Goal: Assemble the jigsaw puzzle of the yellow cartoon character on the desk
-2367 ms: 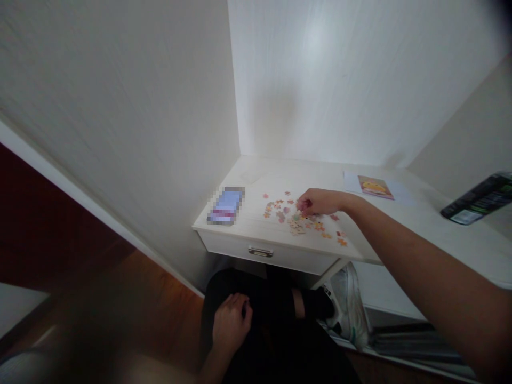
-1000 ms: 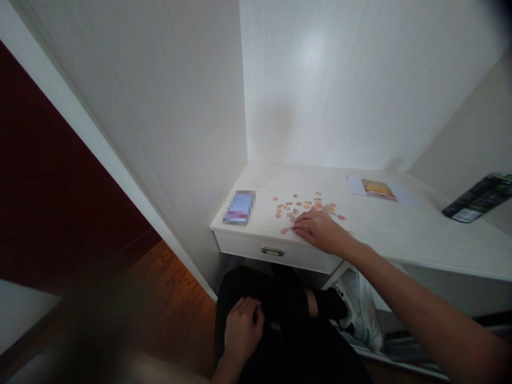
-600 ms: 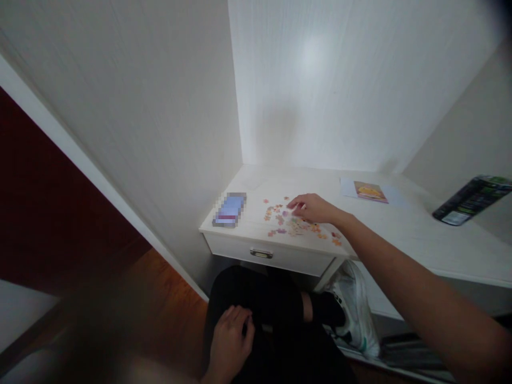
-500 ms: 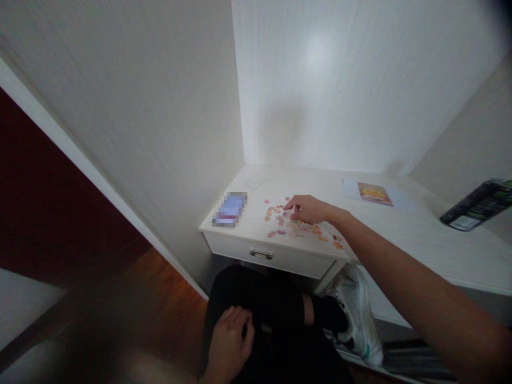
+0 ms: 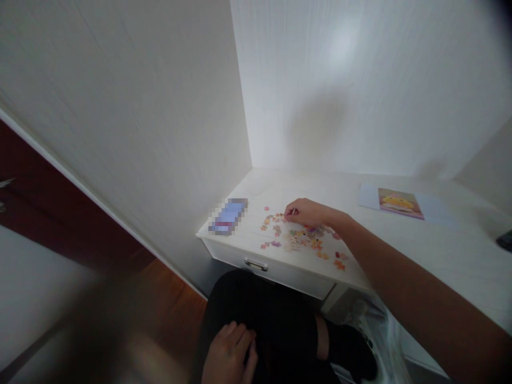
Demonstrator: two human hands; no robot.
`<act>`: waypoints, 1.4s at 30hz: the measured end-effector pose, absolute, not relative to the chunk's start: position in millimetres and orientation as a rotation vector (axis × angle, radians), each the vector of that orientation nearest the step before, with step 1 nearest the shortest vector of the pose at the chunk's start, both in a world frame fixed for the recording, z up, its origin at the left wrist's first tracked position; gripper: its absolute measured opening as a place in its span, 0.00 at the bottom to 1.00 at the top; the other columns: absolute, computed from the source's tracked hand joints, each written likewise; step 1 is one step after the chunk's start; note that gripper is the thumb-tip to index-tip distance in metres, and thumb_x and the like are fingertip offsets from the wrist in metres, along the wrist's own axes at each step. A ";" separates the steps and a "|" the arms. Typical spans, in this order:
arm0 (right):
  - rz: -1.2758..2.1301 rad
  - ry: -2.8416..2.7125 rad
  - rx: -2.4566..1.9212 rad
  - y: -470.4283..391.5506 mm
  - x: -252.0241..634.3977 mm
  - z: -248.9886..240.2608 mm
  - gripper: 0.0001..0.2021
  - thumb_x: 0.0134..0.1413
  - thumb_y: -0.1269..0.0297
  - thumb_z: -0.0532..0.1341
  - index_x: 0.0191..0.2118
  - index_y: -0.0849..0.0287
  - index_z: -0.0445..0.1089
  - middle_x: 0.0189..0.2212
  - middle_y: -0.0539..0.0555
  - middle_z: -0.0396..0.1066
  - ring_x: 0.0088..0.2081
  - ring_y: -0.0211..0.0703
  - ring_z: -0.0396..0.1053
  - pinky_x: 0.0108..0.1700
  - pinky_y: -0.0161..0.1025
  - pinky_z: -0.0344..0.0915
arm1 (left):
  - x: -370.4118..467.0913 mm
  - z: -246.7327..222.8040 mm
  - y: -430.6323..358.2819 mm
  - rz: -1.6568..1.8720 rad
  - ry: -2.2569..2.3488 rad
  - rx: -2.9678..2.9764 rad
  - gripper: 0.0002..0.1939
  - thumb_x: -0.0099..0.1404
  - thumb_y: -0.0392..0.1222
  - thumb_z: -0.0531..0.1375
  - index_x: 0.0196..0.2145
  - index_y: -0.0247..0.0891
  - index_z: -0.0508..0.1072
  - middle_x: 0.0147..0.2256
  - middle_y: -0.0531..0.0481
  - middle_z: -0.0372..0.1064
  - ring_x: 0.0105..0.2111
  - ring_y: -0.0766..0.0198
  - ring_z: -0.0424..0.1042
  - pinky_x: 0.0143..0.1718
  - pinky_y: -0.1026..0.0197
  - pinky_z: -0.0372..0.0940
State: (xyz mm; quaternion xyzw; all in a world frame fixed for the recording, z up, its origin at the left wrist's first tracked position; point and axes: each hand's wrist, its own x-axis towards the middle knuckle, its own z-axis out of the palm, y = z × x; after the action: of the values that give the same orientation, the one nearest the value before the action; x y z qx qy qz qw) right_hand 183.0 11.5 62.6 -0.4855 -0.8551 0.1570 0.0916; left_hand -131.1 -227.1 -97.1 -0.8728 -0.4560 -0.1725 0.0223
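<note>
Small orange, pink and purple jigsaw pieces [image 5: 316, 245] lie scattered and partly heaped on the white desk. My right hand [image 5: 303, 210] is over the far edge of the heap, thumb and index finger pinched together. A small pale jigsaw piece [image 5: 295, 211] shows between those fingertips. Loose pieces lie to the left of the hand, and my forearm hides part of the desk beyond the heap. My left hand [image 5: 230, 352] rests on my thigh, away from the pieces, with its fingers loosely laid out and nothing seen in it.
A phone [image 5: 229, 216] lies near the desk's left edge. At the back right is a printed picture [image 5: 400, 202] of something yellow on a pale sheet. A dark object [image 5: 504, 241] sits at the right border. The desk's front has a drawer handle [image 5: 256, 265].
My right hand's fingers, pointing down apart at the pieces before, are now closed in a pinch with a piece. My left hand stays on my thigh. The view has turned somewhat.
</note>
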 end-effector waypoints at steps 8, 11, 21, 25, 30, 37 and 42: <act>0.483 -2.511 -1.349 2.5 195.2 58.4 0.09 0.56 0.64 0.60 0.39 0.58 0.77 0.35 0.53 0.78 0.34 0.40 0.72 0.34 0.34 0.63 | -98.2 -84.2 -234.4 -0.533 -1.384 -2.611 0.08 0.62 0.34 0.55 0.37 0.42 0.72 0.31 0.50 0.70 0.31 0.61 0.70 0.35 0.55 0.67; 0.368 -2.505 -1.323 -1.9 187.8 59.3 0.11 0.58 0.67 0.57 0.40 0.59 0.77 0.39 0.57 0.77 0.41 0.43 0.71 0.41 0.36 0.62 | -91.0 -85.1 -233.2 -0.603 -1.372 -2.569 0.09 0.62 0.33 0.54 0.37 0.42 0.72 0.30 0.51 0.69 0.31 0.60 0.69 0.34 0.55 0.66; 0.422 -2.507 -1.317 -4.3 189.3 62.6 0.11 0.54 0.70 0.57 0.35 0.58 0.78 0.35 0.56 0.78 0.35 0.43 0.72 0.35 0.36 0.60 | -89.9 -85.4 -237.1 -0.539 -1.398 -2.594 0.09 0.61 0.32 0.55 0.38 0.42 0.71 0.31 0.50 0.69 0.32 0.59 0.68 0.33 0.54 0.66; 0.521 -2.501 -1.375 3.7 203.0 57.5 0.10 0.51 0.70 0.60 0.35 0.57 0.79 0.33 0.53 0.78 0.32 0.41 0.72 0.32 0.34 0.60 | -84.6 -82.0 -239.5 -0.591 -1.378 -2.592 0.09 0.61 0.32 0.55 0.38 0.42 0.70 0.31 0.51 0.69 0.32 0.58 0.68 0.35 0.52 0.66; 0.474 -2.462 -1.366 7.5 203.1 53.6 0.08 0.51 0.69 0.62 0.34 0.58 0.79 0.34 0.55 0.78 0.34 0.43 0.73 0.36 0.36 0.64 | -78.7 -78.8 -245.3 -0.583 -1.362 -2.633 0.08 0.61 0.33 0.55 0.37 0.42 0.70 0.29 0.51 0.68 0.30 0.59 0.66 0.32 0.53 0.64; 0.381 -2.450 -1.220 3.0 176.0 48.0 0.12 0.56 0.67 0.61 0.44 0.60 0.78 0.43 0.57 0.77 0.44 0.43 0.72 0.47 0.35 0.63 | -79.9 -82.5 -243.4 -0.635 -1.314 -2.612 0.10 0.61 0.32 0.55 0.39 0.42 0.71 0.30 0.51 0.69 0.31 0.59 0.66 0.33 0.53 0.64; 0.363 -2.496 -1.197 6.2 171.6 41.6 0.12 0.57 0.70 0.59 0.44 0.60 0.78 0.42 0.59 0.77 0.42 0.44 0.72 0.46 0.37 0.64 | -80.0 -85.0 -240.8 -0.673 -1.303 -2.623 0.10 0.61 0.32 0.55 0.39 0.41 0.71 0.30 0.51 0.69 0.31 0.58 0.66 0.33 0.53 0.64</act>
State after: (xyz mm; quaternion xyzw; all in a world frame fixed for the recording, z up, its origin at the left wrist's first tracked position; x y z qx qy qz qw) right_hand 171.6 6.2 41.6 -0.4222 -0.8804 0.1282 0.1739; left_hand -80.0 -240.8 -85.0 -0.8708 -0.4325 -0.2234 0.0685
